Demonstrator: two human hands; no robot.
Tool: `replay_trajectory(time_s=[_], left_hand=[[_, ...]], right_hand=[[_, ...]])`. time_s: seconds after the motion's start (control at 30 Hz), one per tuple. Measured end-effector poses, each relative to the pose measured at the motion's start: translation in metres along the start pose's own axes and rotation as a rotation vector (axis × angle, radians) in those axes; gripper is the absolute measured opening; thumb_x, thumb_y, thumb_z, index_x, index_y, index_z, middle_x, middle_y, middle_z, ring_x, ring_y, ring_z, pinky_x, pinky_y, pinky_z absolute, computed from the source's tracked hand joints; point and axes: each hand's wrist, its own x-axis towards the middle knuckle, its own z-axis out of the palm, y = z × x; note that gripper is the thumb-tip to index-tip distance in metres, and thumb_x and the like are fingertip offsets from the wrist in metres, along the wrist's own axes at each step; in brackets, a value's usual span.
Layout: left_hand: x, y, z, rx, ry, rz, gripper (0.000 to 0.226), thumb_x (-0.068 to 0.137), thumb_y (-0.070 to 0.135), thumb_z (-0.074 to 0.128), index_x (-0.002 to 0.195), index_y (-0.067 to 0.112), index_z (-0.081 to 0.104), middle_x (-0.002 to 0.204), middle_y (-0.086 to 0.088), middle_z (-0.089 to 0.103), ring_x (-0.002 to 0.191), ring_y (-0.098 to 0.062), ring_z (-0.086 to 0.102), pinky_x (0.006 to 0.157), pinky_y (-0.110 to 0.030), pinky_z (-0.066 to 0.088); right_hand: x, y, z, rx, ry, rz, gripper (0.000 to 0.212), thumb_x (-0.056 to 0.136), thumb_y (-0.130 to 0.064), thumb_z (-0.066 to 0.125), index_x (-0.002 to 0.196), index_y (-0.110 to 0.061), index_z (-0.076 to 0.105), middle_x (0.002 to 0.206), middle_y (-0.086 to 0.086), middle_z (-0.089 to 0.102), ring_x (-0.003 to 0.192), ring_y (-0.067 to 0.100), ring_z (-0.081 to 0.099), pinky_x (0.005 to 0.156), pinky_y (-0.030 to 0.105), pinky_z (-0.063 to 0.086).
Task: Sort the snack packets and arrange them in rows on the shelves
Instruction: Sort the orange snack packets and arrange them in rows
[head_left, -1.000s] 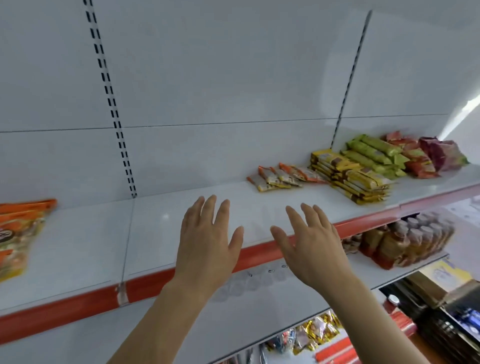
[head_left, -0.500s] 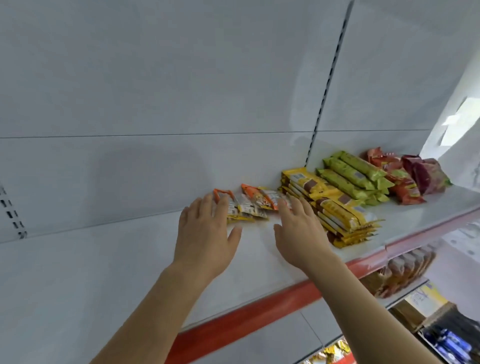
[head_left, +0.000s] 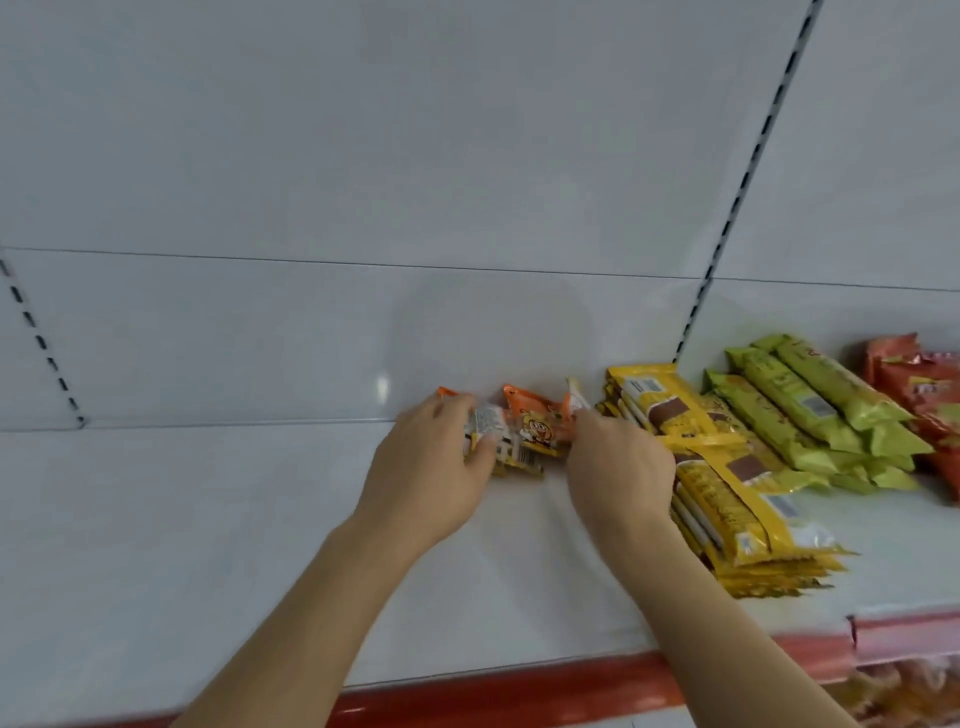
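Observation:
Several small orange-and-yellow snack packets (head_left: 530, 428) lie bunched at the back of the white shelf (head_left: 208, 545). My left hand (head_left: 431, 467) grips the left end of the bunch, thumb pressed on a packet. My right hand (head_left: 618, 467) closes on the right end, where one orange packet (head_left: 574, 402) sticks up. The fingertips of both hands are partly hidden by the packets.
To the right of the small packets sit a stack of long yellow packets (head_left: 727, 493), then green packets (head_left: 810, 410), then red packets (head_left: 924, 389). A red strip (head_left: 519, 691) runs along the shelf's front edge. A slotted upright (head_left: 737, 182) divides the white back wall.
Both hands have reached forward across the shelf to the small packets and closed on them from either side. The view has moved closer and to the right.

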Motion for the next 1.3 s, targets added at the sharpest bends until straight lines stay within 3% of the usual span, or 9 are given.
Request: replay_trajectory(time_s=[0.13, 0.23, 0.37, 0.53, 0.7, 0.83, 0.9, 1.13, 1.3], left_hand=[[0.007, 0.027, 0.013, -0.617, -0.019, -0.261, 0.042, 0.1, 0.06, 0.052, 0.12, 0.025, 0.065, 0.118, 0.002, 0.071, 0.113, -0.019, 0.066, 0.099, -0.041, 0.053], [0.011, 0.032, 0.018, -0.973, 0.056, -0.453, 0.023, 0.095, 0.039, 0.066, 0.105, 0.018, 0.067, 0.102, -0.009, 0.076, 0.101, -0.027, 0.074, 0.087, -0.048, 0.062], [0.013, 0.009, 0.012, -0.864, 0.262, -0.53, 0.016, 0.09, 0.024, 0.064, 0.105, 0.026, 0.067, 0.1, 0.002, 0.077, 0.093, -0.024, 0.075, 0.088, -0.054, 0.06], [0.01, -0.014, -0.005, -0.928, 0.176, -0.562, 0.019, 0.1, 0.013, 0.06, 0.116, 0.023, 0.061, 0.109, -0.003, 0.075, 0.093, -0.025, 0.076, 0.078, -0.044, 0.063], [0.011, -0.023, -0.014, -1.029, 0.198, -0.585, 0.022, 0.103, 0.01, 0.053, 0.121, 0.022, 0.055, 0.112, -0.003, 0.072, 0.091, -0.025, 0.075, 0.062, -0.036, 0.06], [0.011, -0.014, -0.016, -1.177, 0.164, -0.57, 0.021, 0.107, 0.031, 0.051, 0.124, 0.019, 0.056, 0.11, -0.007, 0.075, 0.084, -0.024, 0.076, 0.054, -0.033, 0.059], [0.011, -0.012, -0.016, -1.22, 0.135, -0.573, 0.041, 0.1, 0.054, 0.058, 0.122, 0.02, 0.057, 0.108, -0.006, 0.076, 0.086, -0.021, 0.077, 0.061, -0.036, 0.061], [0.004, -0.045, -0.03, -1.111, 0.285, -0.567, 0.022, 0.101, 0.024, 0.064, 0.121, 0.023, 0.053, 0.11, -0.005, 0.074, 0.085, -0.022, 0.076, 0.06, -0.031, 0.057], [-0.004, -0.053, -0.033, -1.062, 0.257, -0.518, 0.026, 0.102, 0.026, 0.063, 0.125, 0.022, 0.053, 0.11, -0.002, 0.073, 0.084, -0.017, 0.076, 0.053, -0.025, 0.055]], right_hand=[[-0.021, -0.002, -0.002, 0.352, 0.359, -0.311, 0.021, 0.081, -0.01, 0.056, 0.095, -0.018, 0.069, 0.08, -0.002, 0.07, 0.07, 0.025, 0.066, 0.048, 0.031, 0.044], [-0.04, -0.013, 0.001, 0.664, 0.261, -0.632, 0.021, 0.086, -0.008, 0.054, 0.098, -0.013, 0.07, 0.096, 0.0, 0.071, 0.092, 0.023, 0.065, 0.074, 0.04, 0.053], [-0.02, -0.002, 0.0, 0.667, 0.219, -0.459, 0.041, 0.086, -0.01, 0.053, 0.125, -0.014, 0.063, 0.124, 0.003, 0.067, 0.114, 0.023, 0.06, 0.088, 0.036, 0.053], [0.028, -0.001, 0.033, 0.142, -0.323, -0.25, 0.057, 0.094, -0.017, 0.049, 0.148, -0.02, 0.033, 0.152, 0.005, 0.039, 0.135, 0.033, 0.04, 0.104, 0.046, 0.044], [0.026, 0.0, 0.021, 0.127, 0.026, -0.188, 0.024, 0.097, -0.019, 0.05, 0.121, -0.023, 0.056, 0.101, 0.003, 0.07, 0.087, 0.029, 0.067, 0.059, 0.032, 0.038], [-0.012, -0.032, -0.008, 0.418, 0.349, -0.406, 0.045, 0.078, -0.005, 0.07, 0.12, -0.017, 0.067, 0.109, 0.0, 0.073, 0.076, 0.029, 0.065, 0.053, 0.034, 0.049], [-0.035, -0.057, -0.014, 0.49, 0.318, -0.56, 0.043, 0.082, -0.011, 0.062, 0.125, -0.016, 0.066, 0.122, -0.001, 0.069, 0.087, 0.029, 0.064, 0.066, 0.038, 0.056], [-0.008, -0.041, -0.004, 0.342, -0.164, -0.332, 0.064, 0.095, -0.02, 0.046, 0.155, -0.018, 0.027, 0.158, 0.0, 0.033, 0.142, 0.028, 0.034, 0.113, 0.039, 0.037], [0.012, -0.028, 0.031, 0.296, -0.242, -0.296, 0.05, 0.096, -0.018, 0.046, 0.145, -0.025, 0.049, 0.146, -0.002, 0.054, 0.124, 0.031, 0.054, 0.096, 0.039, 0.049]])
